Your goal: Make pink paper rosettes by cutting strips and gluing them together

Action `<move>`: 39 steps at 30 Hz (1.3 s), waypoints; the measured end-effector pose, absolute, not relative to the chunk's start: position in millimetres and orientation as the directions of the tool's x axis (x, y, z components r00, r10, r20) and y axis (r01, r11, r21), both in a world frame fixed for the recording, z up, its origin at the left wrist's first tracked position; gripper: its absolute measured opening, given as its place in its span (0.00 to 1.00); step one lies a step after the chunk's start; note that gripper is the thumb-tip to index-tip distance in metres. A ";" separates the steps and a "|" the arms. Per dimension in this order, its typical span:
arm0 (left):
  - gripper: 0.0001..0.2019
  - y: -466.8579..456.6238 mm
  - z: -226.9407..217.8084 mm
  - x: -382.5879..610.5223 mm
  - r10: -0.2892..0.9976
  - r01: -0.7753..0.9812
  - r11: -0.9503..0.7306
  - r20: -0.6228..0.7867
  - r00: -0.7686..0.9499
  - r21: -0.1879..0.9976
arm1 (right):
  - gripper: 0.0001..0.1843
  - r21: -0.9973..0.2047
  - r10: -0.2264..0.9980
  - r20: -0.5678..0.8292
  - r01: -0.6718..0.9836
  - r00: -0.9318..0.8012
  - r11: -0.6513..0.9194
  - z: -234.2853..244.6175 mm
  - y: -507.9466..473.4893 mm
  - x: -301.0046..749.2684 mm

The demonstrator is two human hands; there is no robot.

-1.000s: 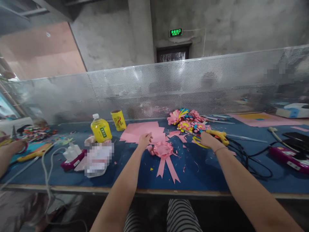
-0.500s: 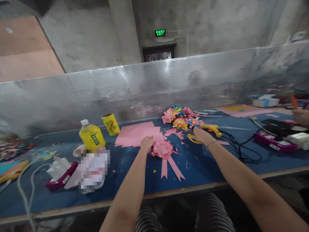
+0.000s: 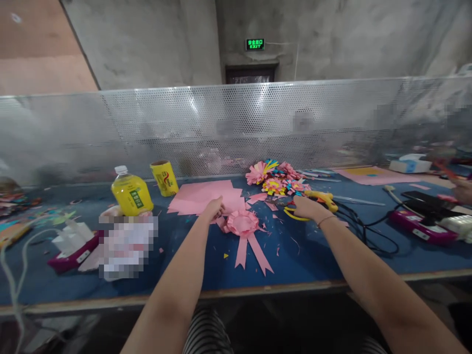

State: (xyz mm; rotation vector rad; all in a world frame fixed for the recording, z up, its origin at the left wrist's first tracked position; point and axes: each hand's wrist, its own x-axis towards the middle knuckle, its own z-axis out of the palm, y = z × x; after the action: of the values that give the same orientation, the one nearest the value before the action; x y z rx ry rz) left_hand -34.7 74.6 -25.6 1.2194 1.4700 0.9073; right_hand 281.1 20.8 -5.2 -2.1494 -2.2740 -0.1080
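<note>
My left hand (image 3: pixel 213 208) rests with its fingers curled on the edge of a stack of pink paper sheets (image 3: pixel 201 195), just left of a pink paper rosette with two ribbon tails (image 3: pixel 243 226). My right hand (image 3: pixel 307 206) lies on yellow-handled scissors (image 3: pixel 295 214) on the blue table, its fingers closed around the handle. A yellow glue gun (image 3: pixel 322 197) sits right behind that hand. A heap of colourful paper flowers (image 3: pixel 278 178) lies beyond it.
A yellow drink bottle (image 3: pixel 132 194) and a yellow can (image 3: pixel 164 177) stand at the left. Tissue pack (image 3: pixel 72 241), black cables (image 3: pixel 363 223), a purple device (image 3: pixel 420 226) and paper scraps litter the blue table (image 3: pixel 306 255). A perforated metal screen (image 3: pixel 236 123) closes the back. Another person's hand (image 3: pixel 462 189) shows at the far right.
The camera has swung back to the left and tipped slightly. My left hand slid a little up onto the pink sheets; my right hand stayed on the scissors.
</note>
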 end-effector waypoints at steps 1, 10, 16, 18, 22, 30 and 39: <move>0.23 73.6 -25.1 -35.0 0.979 0.219 0.203 -0.203 -0.024 0.954 | 0.13 0.037 0.995 0.079 0.998 -0.063 0.060 -4.5 20.7 280.0; 0.14 40.1 0.5 -5.8 0.890 0.344 -0.448 0.447 0.086 0.825 | 0.12 -0.873 0.903 0.366 0.254 -0.224 0.417 12.1 4.5 237.3; 0.13 14.0 5.1 20.0 0.780 0.151 -0.489 0.353 0.517 0.859 | 0.18 -0.915 0.916 0.355 -0.270 -0.187 0.300 11.7 -9.7 201.9; 0.10 11.4 3.5 22.8 0.762 0.169 -0.495 0.333 0.555 0.852 | 0.18 -0.916 0.930 0.334 -0.283 -0.152 0.283 10.2 -7.7 201.4; 0.08 6.5 2.5 26.5 0.735 0.278 -0.558 0.310 0.603 0.782 | 0.19 -0.910 0.942 0.319 -0.310 -0.107 0.273 8.3 -0.9 209.3; 0.08 15.7 1.2 26.1 0.785 0.406 -0.614 0.471 0.402 0.677 | 0.20 -0.875 0.928 0.372 -0.329 0.011 0.355 11.5 3.6 219.9; 0.09 41.9 6.4 -6.4 0.838 0.287 -0.522 0.545 -0.001 0.803 | 0.17 -0.871 0.916 0.401 0.310 -0.002 0.382 -6.5 18.7 234.9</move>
State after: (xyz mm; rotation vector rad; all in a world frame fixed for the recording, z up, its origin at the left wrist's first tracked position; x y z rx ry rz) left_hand -6.4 41.9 6.4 1.8126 1.1580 1.5478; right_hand 234.9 18.7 -6.5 -1.1361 -1.5462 0.6937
